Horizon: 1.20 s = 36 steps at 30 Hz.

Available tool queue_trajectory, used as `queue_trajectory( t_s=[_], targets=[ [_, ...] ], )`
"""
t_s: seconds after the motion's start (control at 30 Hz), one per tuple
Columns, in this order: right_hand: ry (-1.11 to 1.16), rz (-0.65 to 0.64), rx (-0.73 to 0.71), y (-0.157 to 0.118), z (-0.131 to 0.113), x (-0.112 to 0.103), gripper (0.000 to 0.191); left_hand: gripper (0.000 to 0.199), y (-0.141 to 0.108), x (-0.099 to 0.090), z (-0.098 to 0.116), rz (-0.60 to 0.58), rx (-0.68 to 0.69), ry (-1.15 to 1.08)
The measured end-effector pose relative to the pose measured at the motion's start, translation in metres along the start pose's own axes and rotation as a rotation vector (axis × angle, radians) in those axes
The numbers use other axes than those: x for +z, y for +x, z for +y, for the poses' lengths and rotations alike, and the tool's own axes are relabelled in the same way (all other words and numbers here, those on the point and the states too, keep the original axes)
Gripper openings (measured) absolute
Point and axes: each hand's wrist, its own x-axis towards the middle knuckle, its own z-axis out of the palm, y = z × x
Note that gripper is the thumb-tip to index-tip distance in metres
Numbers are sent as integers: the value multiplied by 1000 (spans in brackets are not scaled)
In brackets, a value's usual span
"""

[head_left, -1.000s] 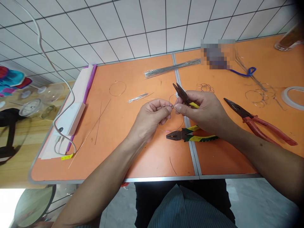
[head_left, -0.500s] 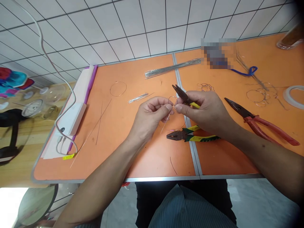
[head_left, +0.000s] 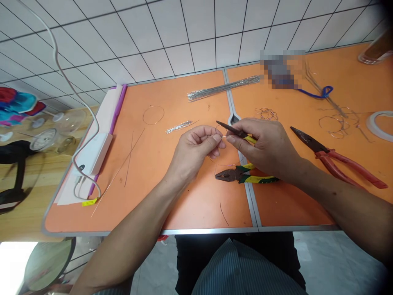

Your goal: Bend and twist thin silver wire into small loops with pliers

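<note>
My left hand (head_left: 196,150) pinches a thin wire loop (head_left: 220,131) between thumb and fingertips. My right hand (head_left: 262,144) grips yellow-handled needle-nose pliers (head_left: 236,130), their dark jaws reaching left to the wire beside my left thumb. The wire's tail curves below my left hand. Just under my right wrist, combination pliers (head_left: 236,174) with yellow and green handles lie on the orange table (head_left: 196,205). Red-handled pliers (head_left: 334,157) lie further right, beyond my right hand's reach of the wire.
A bundle of straight wires (head_left: 222,89) lies at the table's back, with a wire ring (head_left: 153,115) and short wires (head_left: 179,127) nearer. Tangled wire rings (head_left: 334,125), a tape roll (head_left: 379,125) and a white power bank (head_left: 95,153) with cable sit around.
The needle-nose pliers have swung from pointing up-left to lying nearly level, jaws pointing left. The wire tail below my left hand has shifted.
</note>
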Motion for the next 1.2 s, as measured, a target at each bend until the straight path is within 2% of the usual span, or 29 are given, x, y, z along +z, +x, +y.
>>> queue_trajectory(
  t_s=[0.17, 0.53, 0.7, 0.8, 0.9, 1.03, 1.2],
  targets=[
    [-7, 26, 3, -1, 1, 0, 14, 14, 0, 0, 2, -35, -39, -39],
    [-63, 43, -25, -4, 2, 3, 18, 17, -2, 0, 1, -27, 4, 19],
    [-53, 44, -27, -3, 4, 4, 17, 14, -2, 1, 2, -22, -32, -6],
    [-20, 114, -62, -5, 0, 3, 13, 20, 0, 2, 2, 32, -48, -55],
    [-32, 177, -71, -8, -6, 1, 13, 24, 3, 1, 2, 134, -36, -89],
    [-36, 79, -4, -13, -16, 6, 16, 27, 5, 2, -2, 232, 2, -102],
    [-24, 21, 175, -15, -23, 17, 22, 25, 2, 6, -8, 247, 68, -111]
  ],
)
